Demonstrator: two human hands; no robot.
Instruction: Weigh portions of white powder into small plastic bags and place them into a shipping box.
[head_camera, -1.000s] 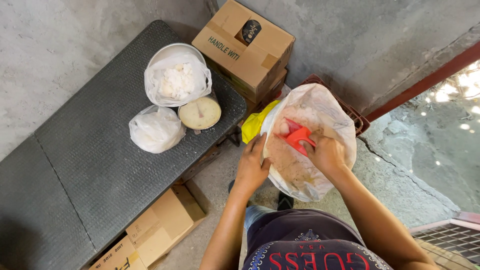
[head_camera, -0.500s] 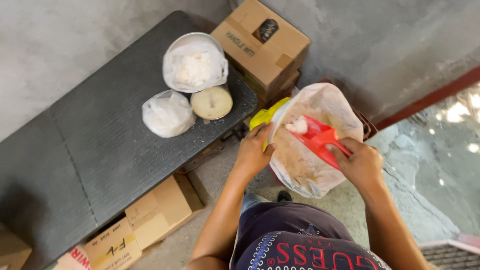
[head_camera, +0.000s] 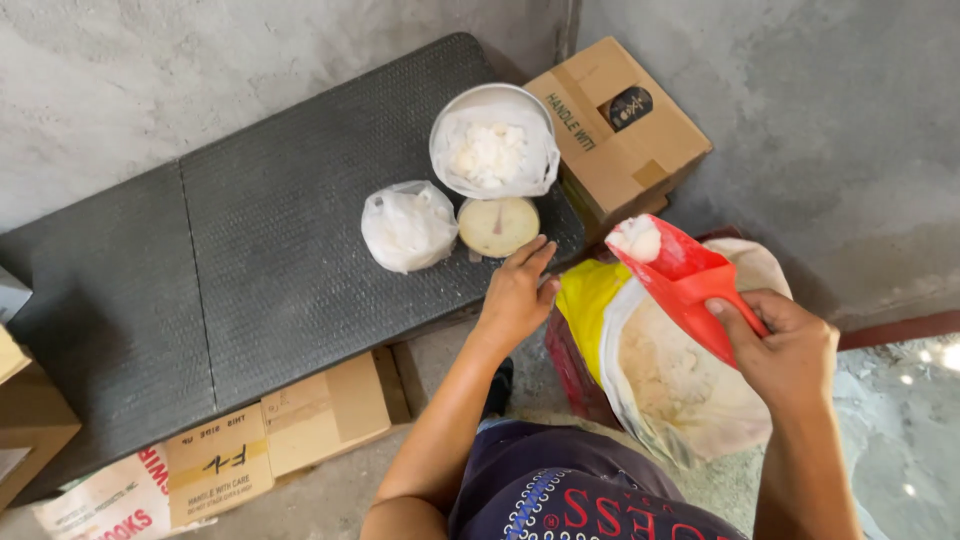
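My right hand (head_camera: 785, 355) grips the handle of a red scoop (head_camera: 680, 280) that carries a lump of white powder at its far end, raised above a large open sack (head_camera: 690, 385) of white powder. My left hand (head_camera: 515, 295) is off the sack, fingers apart, hovering at the black table's near edge just below a round scale dial (head_camera: 498, 225). On the scale sits a metal bowl (head_camera: 492, 150) lined with a plastic bag holding white powder. A tied white plastic bag (head_camera: 407, 227) lies left of the dial.
The black textured table (head_camera: 250, 270) spans the left. Cardboard boxes sit under it (head_camera: 270, 440) and at the back right (head_camera: 618, 130). A yellow and red bag (head_camera: 580, 310) stands beside the sack. Concrete walls rise behind; a concrete floor lies at right.
My right hand lifted the loaded scoop out of the sack toward the scale. My left hand let go of the sack's rim and moved to the table edge.
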